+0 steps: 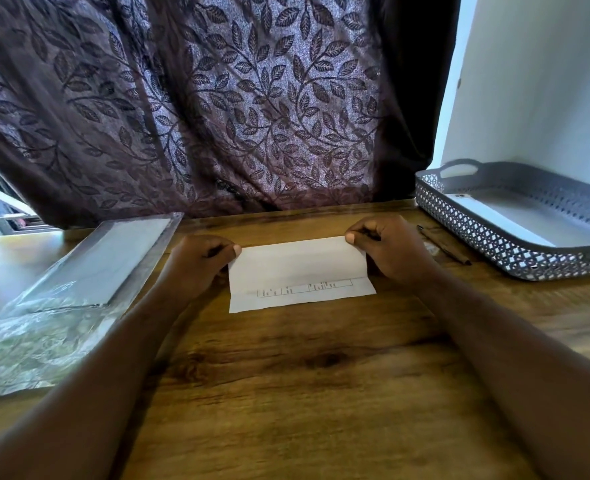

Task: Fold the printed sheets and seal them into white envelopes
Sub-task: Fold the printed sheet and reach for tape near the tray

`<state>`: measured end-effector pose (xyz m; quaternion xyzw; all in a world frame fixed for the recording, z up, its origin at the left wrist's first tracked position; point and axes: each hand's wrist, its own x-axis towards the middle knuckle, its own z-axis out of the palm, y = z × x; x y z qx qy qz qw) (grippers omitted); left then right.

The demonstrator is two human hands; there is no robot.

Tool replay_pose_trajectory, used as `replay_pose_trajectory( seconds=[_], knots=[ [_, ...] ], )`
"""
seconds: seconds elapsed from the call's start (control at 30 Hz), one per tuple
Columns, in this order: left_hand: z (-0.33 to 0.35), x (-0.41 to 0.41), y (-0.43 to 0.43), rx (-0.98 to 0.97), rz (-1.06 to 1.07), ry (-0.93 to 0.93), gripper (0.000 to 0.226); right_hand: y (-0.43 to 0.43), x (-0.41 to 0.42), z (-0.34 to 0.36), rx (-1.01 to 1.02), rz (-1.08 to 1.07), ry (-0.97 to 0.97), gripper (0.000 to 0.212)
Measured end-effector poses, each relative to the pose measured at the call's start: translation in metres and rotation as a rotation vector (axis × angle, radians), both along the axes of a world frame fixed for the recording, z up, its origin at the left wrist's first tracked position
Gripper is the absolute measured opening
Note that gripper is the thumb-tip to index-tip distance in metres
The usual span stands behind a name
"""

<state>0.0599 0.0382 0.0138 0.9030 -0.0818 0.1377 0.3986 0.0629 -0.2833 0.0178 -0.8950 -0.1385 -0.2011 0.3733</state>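
The left hand (pixel 196 261) is pinched, thumb over curled fingers, on the upper left corner of a white printed paper sheet (pixel 297 271). The right hand (pixel 387 247) is pinched on the upper right corner in the same manner. The sheet is folded over; its upper flap is held raised at the far edge, and a strip of printed lines is exposed along the near edge. The sheet is located on a brown wood-grain table (pixel 304 375), centred between both hands. A clear plastic packet of white envelopes (pixel 89 268) is located on the table to the left. A grey perforated plastic tray (pixel 494 233) is located at the far right, with a dark pen (pixel 442 244) between tray and right hand.
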Motion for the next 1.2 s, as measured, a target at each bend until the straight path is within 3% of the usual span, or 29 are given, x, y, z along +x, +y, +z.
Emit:
replay_pose_trajectory(
  seconds=[0.17,0.23,0.3,0.47,0.53,0.6,0.73,0.8,0.9,1.0,1.07,1.2],
  knots=[
    [0.008,-0.011,-0.009,-0.37,-0.032,0.083,0.02,0.0,0.001,-0.001,0.153,0.015,0.071,0.009],
    [0.009,-0.016,-0.016,-0.579,-0.119,0.203,0.031,0.0,0.001,-0.001,0.235,0.021,0.1,0.009],
    [0.009,-0.02,-0.023,-0.709,-0.191,0.298,0.028,0.003,-0.003,0.002,0.299,0.036,0.118,0.009],
    [0.012,-0.021,-0.023,-0.931,-0.141,0.241,0.021,0.003,-0.01,0.009,0.776,0.199,0.343,0.022],
    [0.014,-0.022,-0.021,-1.049,-0.119,0.23,0.018,0.001,-0.008,0.007,0.718,0.292,0.407,0.025],
    [0.015,-0.023,-0.02,-1.119,-0.12,0.245,0.018,0.001,-0.008,0.004,0.596,0.401,0.451,0.042],
    [0.017,-0.027,-0.027,-1.112,-0.122,0.3,0.019,0.008,-0.012,0.003,0.653,0.503,0.468,0.054],
    [0.019,-0.032,-0.034,-1.113,-0.152,0.289,0.021,0.01,-0.012,0.004,0.731,0.471,0.455,0.043],
    [0.022,-0.037,-0.04,-1.059,-0.226,0.275,0.044,0.012,-0.012,0.005,0.747,0.375,0.418,0.025],
    [0.022,-0.039,-0.043,-0.919,-0.241,0.278,0.027,0.011,-0.011,0.005,0.712,0.299,0.403,0.022],
    [0.019,-0.038,-0.044,-0.795,-0.207,0.259,0.03,0.011,-0.01,0.005,0.729,0.268,0.387,0.021],
    [0.019,-0.038,-0.047,-0.815,-0.159,0.202,0.034,0.015,-0.012,0.006,0.902,0.279,0.394,0.03]
  ],
)
